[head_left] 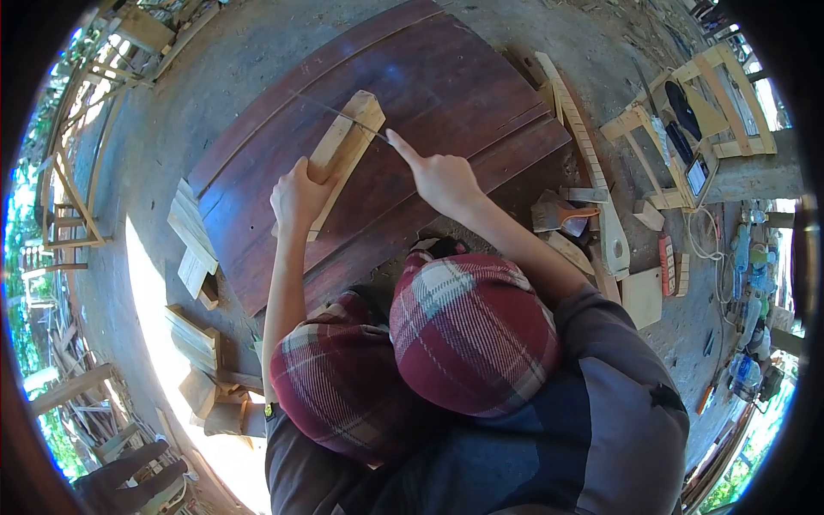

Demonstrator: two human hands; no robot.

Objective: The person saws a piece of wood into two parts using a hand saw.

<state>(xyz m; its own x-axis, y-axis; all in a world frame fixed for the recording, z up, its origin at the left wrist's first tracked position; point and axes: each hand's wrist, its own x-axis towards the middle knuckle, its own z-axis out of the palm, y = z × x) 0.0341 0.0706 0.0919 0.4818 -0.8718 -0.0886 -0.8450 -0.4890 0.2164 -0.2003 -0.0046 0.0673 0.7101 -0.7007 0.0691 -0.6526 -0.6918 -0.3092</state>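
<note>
A pale wooden block (342,148) lies at a slant on a broad dark red-brown wooden panel (412,86) in front of my knees. My left hand (299,196) grips the block's near part, its fingers closed around the side. My right hand (442,180) is closed with the index finger stretched forward, holding a thin saw (330,109). Seen edge-on, the blade crosses the block near its far end and reaches past its left side. The saw's handle is hidden inside my right hand.
Wood offcuts (193,335) lie to the left. On the right are a long slotted wooden strip (584,137), a brush with an orange handle (577,211), a wooden frame stand (730,103) with a phone (697,176), and plastic bottles (745,373).
</note>
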